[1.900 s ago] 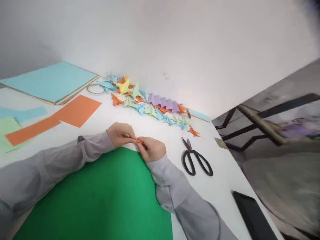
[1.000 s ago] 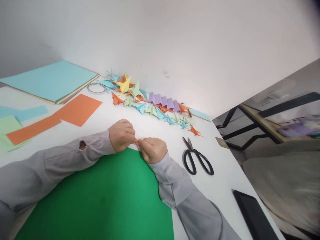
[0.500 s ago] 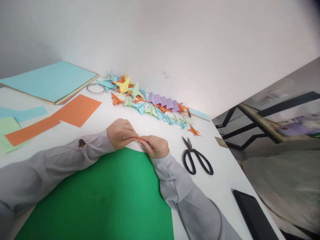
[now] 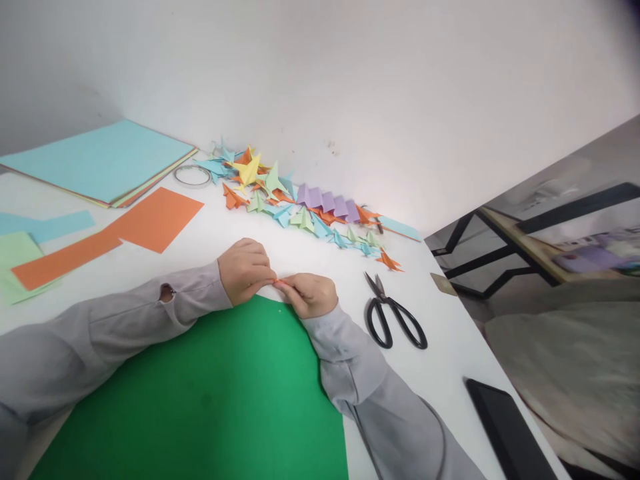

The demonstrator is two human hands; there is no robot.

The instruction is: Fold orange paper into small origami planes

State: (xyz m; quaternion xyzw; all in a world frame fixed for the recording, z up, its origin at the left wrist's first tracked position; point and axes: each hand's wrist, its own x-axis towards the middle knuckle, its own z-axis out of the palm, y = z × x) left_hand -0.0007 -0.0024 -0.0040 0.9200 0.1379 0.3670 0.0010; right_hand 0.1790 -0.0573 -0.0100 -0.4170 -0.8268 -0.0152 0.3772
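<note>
On my feed, the left hand (image 4: 246, 272) and right hand (image 4: 311, 295) pinch one small orange paper piece (image 4: 277, 282), fingertips nearly meeting.

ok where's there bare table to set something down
Bare white table shows between the scissors and the black device, and between the right hand and the scissors. It's crowded along the wall with folded paper figures, and at left with loose sheets.
</note>
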